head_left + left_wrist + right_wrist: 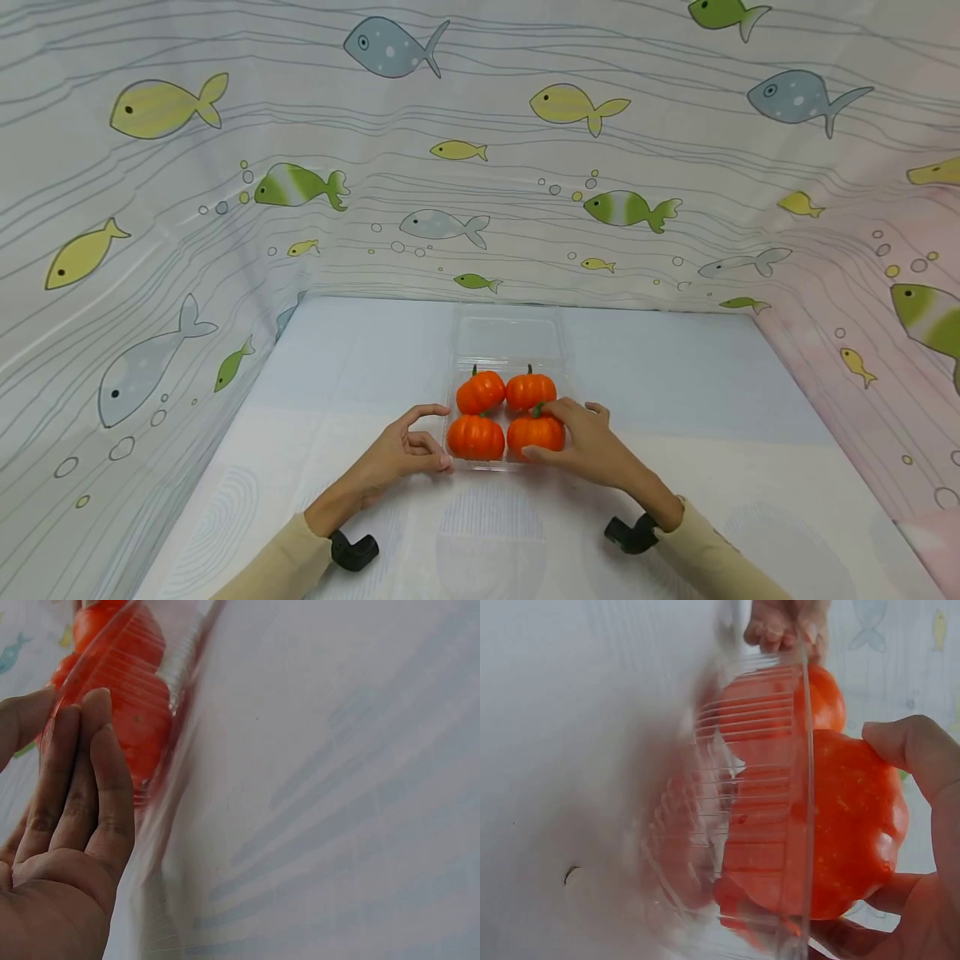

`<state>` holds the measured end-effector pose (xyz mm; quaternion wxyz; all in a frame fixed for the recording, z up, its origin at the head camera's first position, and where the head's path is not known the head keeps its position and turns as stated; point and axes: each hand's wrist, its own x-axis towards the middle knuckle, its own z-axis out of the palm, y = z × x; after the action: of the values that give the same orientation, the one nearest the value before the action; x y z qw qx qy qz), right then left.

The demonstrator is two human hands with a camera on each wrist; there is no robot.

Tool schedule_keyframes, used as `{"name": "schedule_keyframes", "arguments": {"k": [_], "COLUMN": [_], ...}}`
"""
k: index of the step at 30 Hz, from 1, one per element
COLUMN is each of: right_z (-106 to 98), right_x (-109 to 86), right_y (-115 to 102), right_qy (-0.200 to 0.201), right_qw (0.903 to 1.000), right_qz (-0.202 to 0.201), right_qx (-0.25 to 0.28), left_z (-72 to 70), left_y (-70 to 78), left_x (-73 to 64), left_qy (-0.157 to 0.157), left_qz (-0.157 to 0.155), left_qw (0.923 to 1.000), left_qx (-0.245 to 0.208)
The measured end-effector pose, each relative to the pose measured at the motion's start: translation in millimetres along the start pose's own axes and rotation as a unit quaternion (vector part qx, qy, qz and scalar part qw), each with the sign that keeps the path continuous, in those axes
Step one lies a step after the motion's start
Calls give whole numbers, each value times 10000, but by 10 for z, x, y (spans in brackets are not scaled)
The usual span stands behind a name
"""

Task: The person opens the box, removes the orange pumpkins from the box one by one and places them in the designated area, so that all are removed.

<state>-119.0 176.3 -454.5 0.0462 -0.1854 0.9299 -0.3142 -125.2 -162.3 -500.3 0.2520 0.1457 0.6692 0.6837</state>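
Several small orange pumpkins with green stems sit in a clear plastic box (487,467), its lid (508,337) folded back behind it. My right hand (592,442) grips the front right pumpkin (534,435), with fingers and thumb spread around its sides. In the right wrist view, that pumpkin (855,825) shows partly above the box rim and partly through the ribbed wall. My left hand (408,450) is at the box's left side, beside the front left pumpkin (476,437). Its extended fingers (109,772) reach the clear wall in the left wrist view.
The back left pumpkin (482,392) and back right pumpkin (531,390) stand behind the front ones. A pale patterned cloth covers the table (360,358). Fish-print curtains (510,192) enclose it at the back and sides. Black wrist mounts (354,551) stick out from both sleeves.
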Motion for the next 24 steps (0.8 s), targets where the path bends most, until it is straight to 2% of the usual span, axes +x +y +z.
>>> {"name": "schedule_keyframes", "arguments": {"k": [14,20,24], "right_z": [-199,-274,-316], "right_x": [-84,-82,-66], "right_y": [72,133,160], "right_qy": [53,458,744], "right_qw": [9945,9899,9877], "right_qz": [-666,-846,-824], "right_qx": [812,1039,1097], "left_z": [0,0,1], "left_y": [12,0,-2], "left_x": [-9,-4,1], "left_qy": [-6,-8,-28], "left_qz": [4,1,30], "left_qw": [10000,10000,10000], "left_qx": [42,73,63]}}
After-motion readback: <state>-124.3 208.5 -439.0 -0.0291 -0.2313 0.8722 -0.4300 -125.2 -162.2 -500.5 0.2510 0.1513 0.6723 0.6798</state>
